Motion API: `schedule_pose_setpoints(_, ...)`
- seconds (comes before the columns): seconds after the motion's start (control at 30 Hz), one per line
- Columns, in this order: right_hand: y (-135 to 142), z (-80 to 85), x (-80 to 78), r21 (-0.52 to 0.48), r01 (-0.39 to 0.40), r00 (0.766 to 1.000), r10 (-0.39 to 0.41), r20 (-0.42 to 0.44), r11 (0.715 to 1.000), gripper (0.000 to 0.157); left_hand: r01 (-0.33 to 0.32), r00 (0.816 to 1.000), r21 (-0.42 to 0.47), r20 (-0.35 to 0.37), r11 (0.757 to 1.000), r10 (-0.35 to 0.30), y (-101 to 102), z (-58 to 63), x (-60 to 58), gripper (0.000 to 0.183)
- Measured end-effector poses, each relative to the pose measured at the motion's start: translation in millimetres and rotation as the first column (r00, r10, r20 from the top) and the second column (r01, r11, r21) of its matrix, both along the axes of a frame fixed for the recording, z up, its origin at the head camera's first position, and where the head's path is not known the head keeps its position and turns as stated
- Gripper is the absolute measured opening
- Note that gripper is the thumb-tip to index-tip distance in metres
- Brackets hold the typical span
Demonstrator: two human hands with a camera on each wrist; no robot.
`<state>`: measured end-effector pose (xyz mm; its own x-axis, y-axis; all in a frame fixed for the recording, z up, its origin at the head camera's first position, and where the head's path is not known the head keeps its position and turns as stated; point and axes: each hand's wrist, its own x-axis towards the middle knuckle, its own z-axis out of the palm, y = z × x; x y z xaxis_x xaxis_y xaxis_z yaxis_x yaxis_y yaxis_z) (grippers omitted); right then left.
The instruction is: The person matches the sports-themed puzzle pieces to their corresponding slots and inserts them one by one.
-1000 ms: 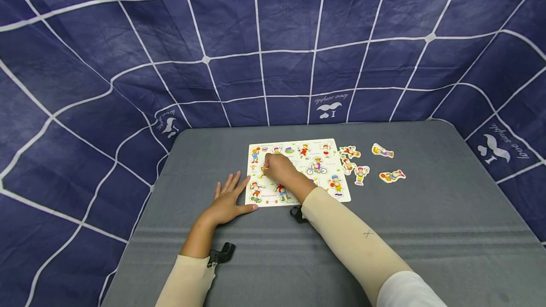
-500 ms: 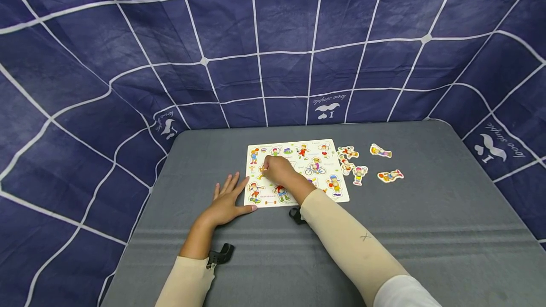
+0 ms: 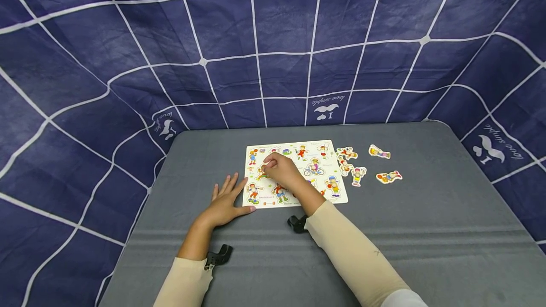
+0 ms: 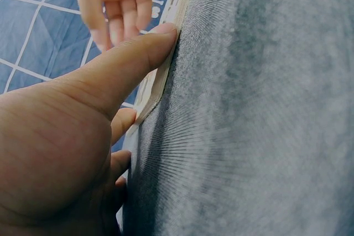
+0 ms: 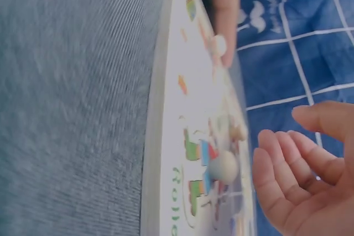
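A white wooden knob puzzle board (image 3: 341,198) with printed sports figures lies on the grey table. My left hand (image 3: 223,208) rests at its left side with fingers spread; in the left wrist view its thumb (image 4: 157,42) touches the board's edge. Over the left half of the board is my right hand (image 3: 283,172), close to a running-figure piece (image 3: 262,172). In the right wrist view my right hand (image 5: 310,186) has loosely bent fingers and nothing between them, apart from the round wooden knobs (image 5: 223,167). Part of the board is hidden under that hand.
Several loose figure pieces lie to the right of the board, among them one at the back (image 3: 378,151), one farther right (image 3: 389,177) and an upright-facing one (image 3: 359,176). Blue cloth (image 3: 281,75) with white lines hangs behind and beside the table (image 3: 426,212).
My right hand has loosened its fingers and come up slightly off the running-figure piece, which now shows more. My left hand keeps its place beside the board.
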<state>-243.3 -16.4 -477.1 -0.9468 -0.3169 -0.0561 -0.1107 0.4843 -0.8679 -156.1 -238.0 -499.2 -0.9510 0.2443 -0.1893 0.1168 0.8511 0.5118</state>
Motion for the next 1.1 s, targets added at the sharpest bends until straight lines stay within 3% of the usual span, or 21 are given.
schedule_pose_setpoints(0.4,22,16.9,22.7,-0.203,0.08,0.996,-0.088,-0.027,0.976,0.019,-0.002,1.0,-0.009,0.004,1.0,0.002,-1,-1.6,-0.2,0.098)
schedule_pose_setpoints(0.63,43,22.5,28.2,-0.367,0.1,0.995,-0.093,0.036,0.925,0.023,-0.006,1.0,0.002,-0.004,1.0,0.006,-1,-1.9,-0.5,0.098)
schedule_pose_setpoints(1.1,91,15.7,33.1,-0.372,0.18,0.983,-0.184,0.026,0.911,0.025,0.0,1.0,0.01,0.0,1.0,0.0,-1,-0.1,0.8,0.099)
